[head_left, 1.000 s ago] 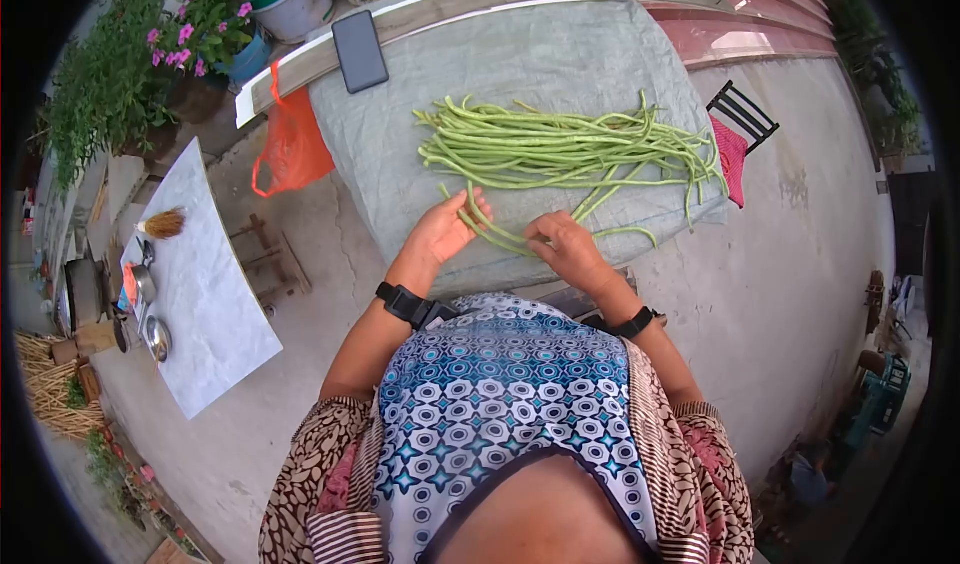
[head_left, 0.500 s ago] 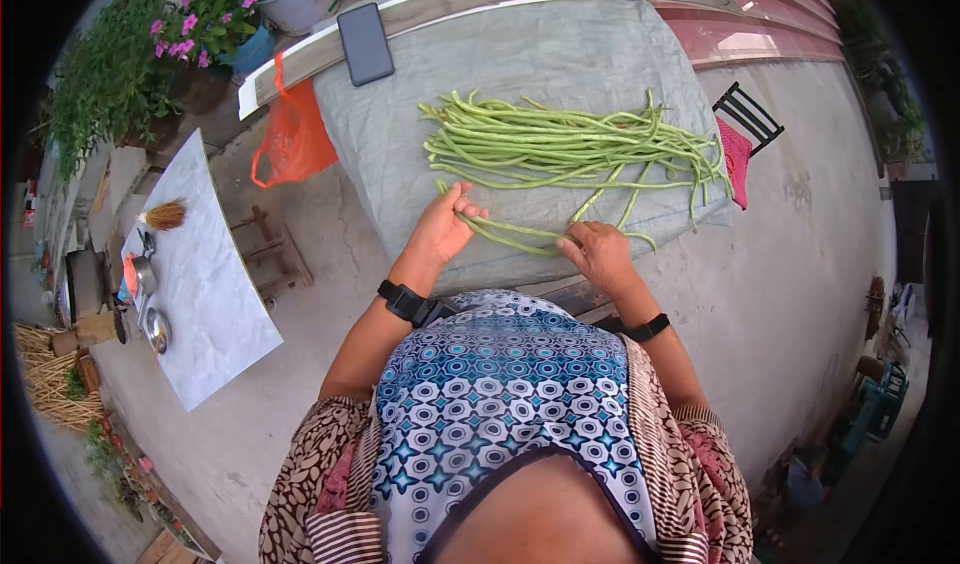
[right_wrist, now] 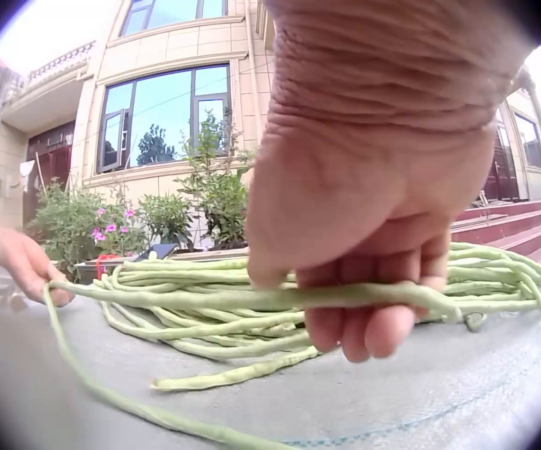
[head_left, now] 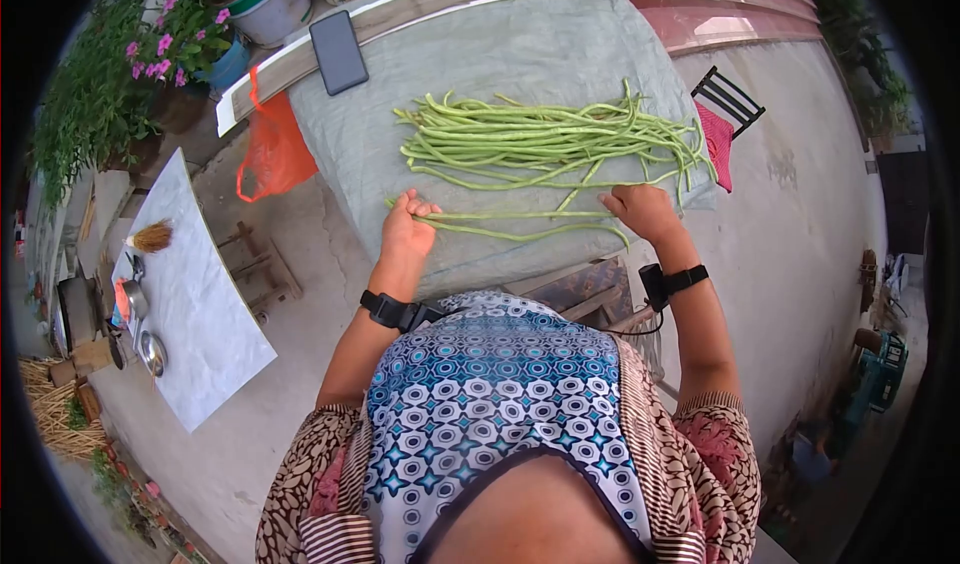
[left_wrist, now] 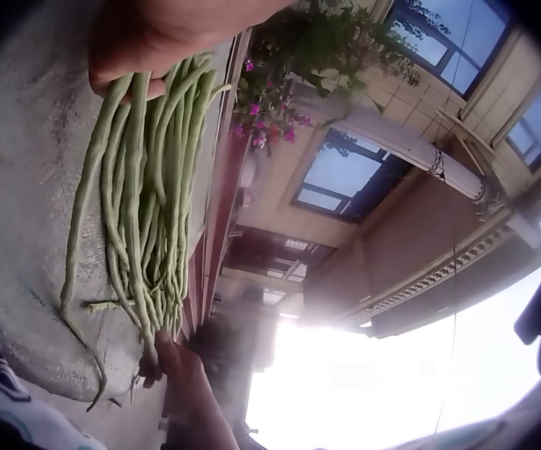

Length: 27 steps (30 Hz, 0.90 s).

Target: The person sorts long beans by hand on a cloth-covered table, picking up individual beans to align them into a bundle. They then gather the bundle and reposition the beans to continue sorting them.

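Observation:
My left hand [head_left: 408, 230] grips two long green yardlong beans by one end, its fingers curled over them. One bean [right_wrist: 195, 298] stretches nearly straight across to my right hand [head_left: 648, 212], which pinches it between thumb and curled fingers. The other bean [head_left: 505, 234] bows toward me, its far end loose on the grey sheet [head_left: 350, 149]. Just beyond both hands lies a pile of yardlong beans [head_left: 530, 144], roughly lined up lengthwise. In the left wrist view, the fingertips of the left hand are partly hidden behind its palm.
A phone [head_left: 339, 54] lies at the sheet's back left corner. An orange plastic bag [head_left: 285, 149] hangs off the left edge. Farther left stands a marble-look table [head_left: 205, 314] with a small brush [head_left: 150, 236]. A black-framed chair [head_left: 728, 102] stands at the right.
My right hand has moved right, away from the left hand, drawing one bean out straight. The left hand keeps its grip on the bean ends and has shifted slightly left.

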Each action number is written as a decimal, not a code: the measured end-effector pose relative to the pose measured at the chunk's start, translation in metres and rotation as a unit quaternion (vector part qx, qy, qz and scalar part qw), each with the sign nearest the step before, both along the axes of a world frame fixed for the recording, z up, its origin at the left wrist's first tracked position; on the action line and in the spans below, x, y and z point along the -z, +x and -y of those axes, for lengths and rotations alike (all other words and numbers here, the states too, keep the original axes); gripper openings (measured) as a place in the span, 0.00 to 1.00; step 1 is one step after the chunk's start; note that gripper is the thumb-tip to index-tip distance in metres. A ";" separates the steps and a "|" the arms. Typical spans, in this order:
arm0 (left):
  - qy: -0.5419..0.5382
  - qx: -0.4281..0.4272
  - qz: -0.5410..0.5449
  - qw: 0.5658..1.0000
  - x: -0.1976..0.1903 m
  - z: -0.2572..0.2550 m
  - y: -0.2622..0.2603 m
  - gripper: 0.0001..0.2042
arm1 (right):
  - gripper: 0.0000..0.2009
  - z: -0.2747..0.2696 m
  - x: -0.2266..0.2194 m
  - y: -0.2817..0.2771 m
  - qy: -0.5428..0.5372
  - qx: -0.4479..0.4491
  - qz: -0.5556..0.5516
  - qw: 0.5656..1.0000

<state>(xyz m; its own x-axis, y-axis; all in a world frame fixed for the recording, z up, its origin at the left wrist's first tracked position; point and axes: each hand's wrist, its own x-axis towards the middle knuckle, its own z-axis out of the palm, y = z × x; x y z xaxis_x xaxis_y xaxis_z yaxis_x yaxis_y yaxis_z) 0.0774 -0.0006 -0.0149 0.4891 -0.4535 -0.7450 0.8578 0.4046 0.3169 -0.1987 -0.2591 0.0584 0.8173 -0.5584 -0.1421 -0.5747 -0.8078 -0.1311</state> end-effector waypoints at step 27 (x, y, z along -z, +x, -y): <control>-0.058 0.168 0.087 0.980 -0.022 -0.013 0.002 0.23 | 0.07 -0.131 0.037 0.103 0.110 -0.116 0.298 0.941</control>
<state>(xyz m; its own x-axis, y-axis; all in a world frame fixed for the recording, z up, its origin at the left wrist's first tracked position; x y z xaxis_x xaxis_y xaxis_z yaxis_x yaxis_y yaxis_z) 0.0794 0.0128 0.0074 0.4116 -0.6879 -0.5978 0.8863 0.1495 0.4383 -0.0959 -0.1280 0.0217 0.8848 -0.3662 0.2881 -0.1587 -0.8182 -0.5527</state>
